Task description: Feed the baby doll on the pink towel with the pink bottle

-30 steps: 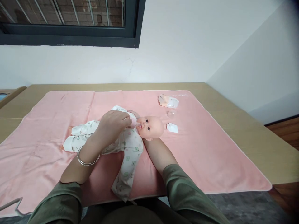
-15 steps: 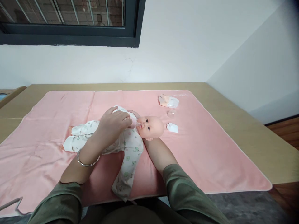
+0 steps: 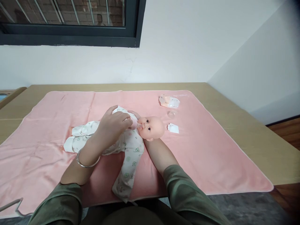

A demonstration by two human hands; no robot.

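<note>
A baby doll point(image 3: 153, 127) in a white printed suit lies on its back, head to the right and legs to the left. My left hand point(image 3: 114, 124) is closed round a pink baby bottle point(image 3: 134, 123), most of which its fingers hide. The bottle's clear teat touches the doll's mouth. Under the doll's head and neck runs my right forearm. Only a few fingers of my right hand point(image 3: 134, 113) show, at the doll's far shoulder, curled against it; the rest of that hand is behind the doll.
A pink blanket point(image 3: 211, 162) covers much of the wooden table point(image 3: 262, 156). Right of the doll lie a printed wipes-like packet point(image 3: 169, 101), a clear dome-shaped cap point(image 3: 171, 115) and a small folded white cloth point(image 3: 173, 128). A wall and a dark-framed window point(image 3: 70, 34) stand behind.
</note>
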